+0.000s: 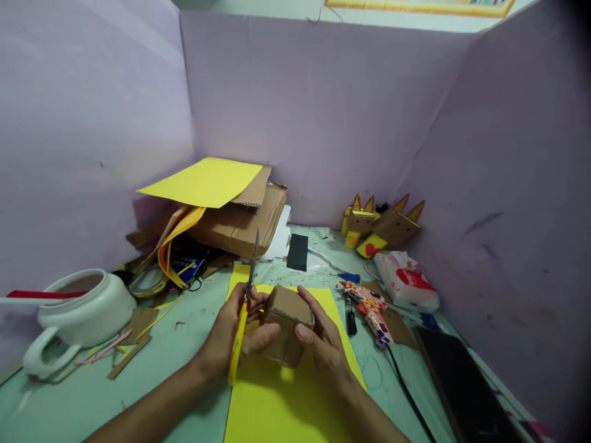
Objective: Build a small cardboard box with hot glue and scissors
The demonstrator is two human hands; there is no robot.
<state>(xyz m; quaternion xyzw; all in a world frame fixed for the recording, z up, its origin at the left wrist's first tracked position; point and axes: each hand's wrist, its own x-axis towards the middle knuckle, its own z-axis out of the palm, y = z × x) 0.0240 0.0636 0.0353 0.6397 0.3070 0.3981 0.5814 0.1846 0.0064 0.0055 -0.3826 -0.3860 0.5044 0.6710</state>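
Both hands hold a small brown cardboard box [287, 307] above a yellow sheet of paper [289, 409]. My left hand [219, 341] grips the box's left side, thumb across its front. That same hand also carries a pair of yellow-handled scissors [237, 351], blades pointing up and away from me. On the right side of the box, my right hand [329, 347] closes with its thumb on the near face and fingers along the far edge. The box is slightly tilted, and its underside is hidden.
At left stands a white pot [95, 307] near cardboard scraps [132, 357]. Stacked cardboard [244, 221] with yellow paper [203, 181] lies behind. On the right are a patterned glue gun [369, 304], a tissue pack [406, 280], a dark phone-like slab [466, 381] and cardboard figures [392, 226].
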